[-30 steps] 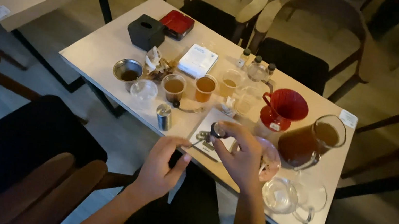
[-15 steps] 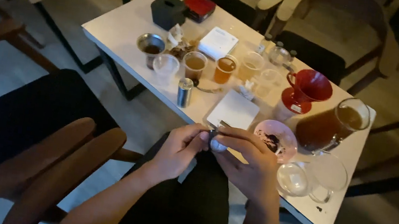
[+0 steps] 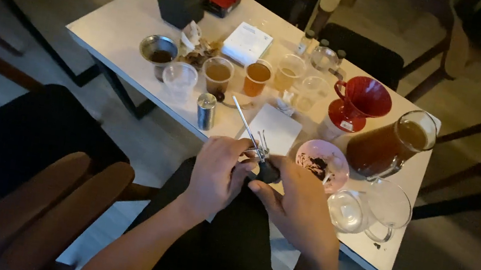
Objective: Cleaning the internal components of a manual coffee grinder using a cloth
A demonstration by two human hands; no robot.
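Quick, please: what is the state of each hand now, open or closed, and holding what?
Left hand: closed on the thin metal tool.
Right hand: closed on the tool's dark handle.

Your left hand (image 3: 219,173) and right hand (image 3: 294,202) are bare — no gloves, rings or watch, forearms unsleeved — and your lap is in black cloth

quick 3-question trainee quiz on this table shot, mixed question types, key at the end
1. True or false: the red dripper stands beside the glass carafe of brown liquid.
2. Which hands hold the dark-handled needle tool? A) left hand only B) both C) neither
3. Fill in: the pink dish with dark grounds lies to the ___ of the white square pad.

Key: 1 true; 2 B, left hand and right hand; 3 right.
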